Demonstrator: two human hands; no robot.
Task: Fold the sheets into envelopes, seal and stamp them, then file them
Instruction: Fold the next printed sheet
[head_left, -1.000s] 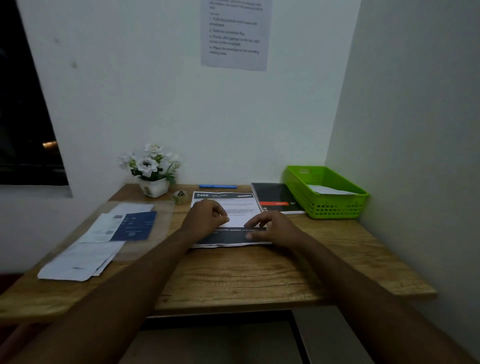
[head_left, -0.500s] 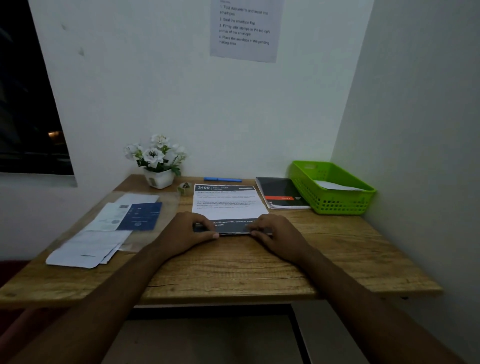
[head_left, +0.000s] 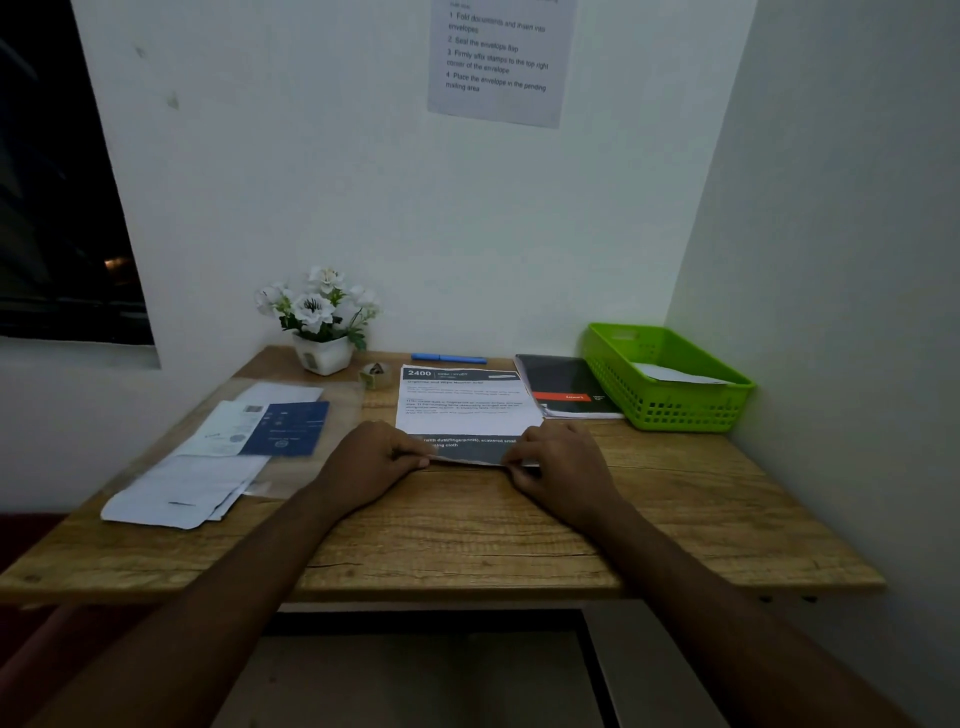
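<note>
A printed sheet (head_left: 467, 402) with a dark header and dark bottom band lies flat in the middle of the wooden desk (head_left: 467, 530). My left hand (head_left: 371, 462) pinches its near left corner. My right hand (head_left: 563, 470) pinches its near right corner, and the near edge is lifted slightly off the wood. On the left of the desk, white envelopes (head_left: 182, 491) lie beside a blue booklet (head_left: 288, 428). A green basket (head_left: 670, 374) at the far right holds a white envelope.
A potted white flower (head_left: 319, 319) stands at the back left, with a small tape roll (head_left: 375, 375) beside it. A blue pen (head_left: 449, 358) lies along the back wall. A black notebook (head_left: 566, 387) sits left of the basket. Walls close in behind and right.
Both hands slid from the middle of the sheet toward me to its near edge. They now pinch the near corners, and that edge has begun to lift.
</note>
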